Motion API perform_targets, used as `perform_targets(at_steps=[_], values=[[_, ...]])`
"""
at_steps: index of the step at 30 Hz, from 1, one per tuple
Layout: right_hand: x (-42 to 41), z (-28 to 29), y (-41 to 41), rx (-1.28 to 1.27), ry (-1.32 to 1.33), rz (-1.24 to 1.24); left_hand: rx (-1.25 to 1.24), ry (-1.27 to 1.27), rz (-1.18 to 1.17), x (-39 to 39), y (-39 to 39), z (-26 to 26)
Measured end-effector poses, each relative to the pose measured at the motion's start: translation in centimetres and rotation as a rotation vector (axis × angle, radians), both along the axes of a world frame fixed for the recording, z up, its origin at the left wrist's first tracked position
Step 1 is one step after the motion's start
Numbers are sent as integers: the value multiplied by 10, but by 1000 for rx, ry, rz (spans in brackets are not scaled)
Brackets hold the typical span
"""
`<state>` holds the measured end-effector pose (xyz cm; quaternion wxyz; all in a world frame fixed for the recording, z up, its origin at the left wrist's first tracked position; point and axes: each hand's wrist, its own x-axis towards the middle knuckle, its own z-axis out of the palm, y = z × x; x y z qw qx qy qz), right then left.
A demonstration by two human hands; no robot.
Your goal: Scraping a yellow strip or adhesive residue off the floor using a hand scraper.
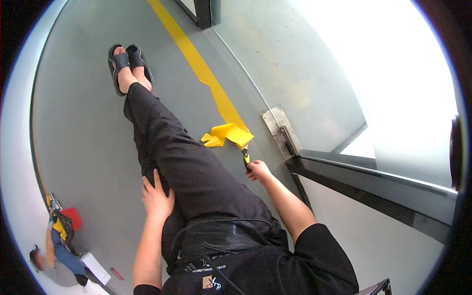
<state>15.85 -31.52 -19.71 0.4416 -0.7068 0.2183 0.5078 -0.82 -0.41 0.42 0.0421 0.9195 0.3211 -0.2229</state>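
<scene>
My right hand (257, 170) grips the black and yellow-green handle of a scraper (246, 156). The scraper's head meets a loose, curled piece of yellow floor tape (233, 133) and is partly hidden by it. From that curl a flat yellow tape strip (191, 61) runs up along the grey floor, its left edge torn partway. My left hand (158, 198) rests on my black trousers (173, 147) near the thigh, fingers spread and holding nothing. My legs stretch away over the floor, ending in dark slide sandals (120, 68).
To the right are a glass panel (295, 66), a metal floor plate (271, 120) and a black door frame (368, 188). At lower left, another person (61, 271) is near a red bucket (72, 218), a white box (95, 268) and a small red object (117, 273).
</scene>
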Motion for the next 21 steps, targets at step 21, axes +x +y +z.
perform_targets(at_steps=[21], values=[[-11, 9, 64, 80, -28, 355, -28, -46, 10, 0, 1, 1]])
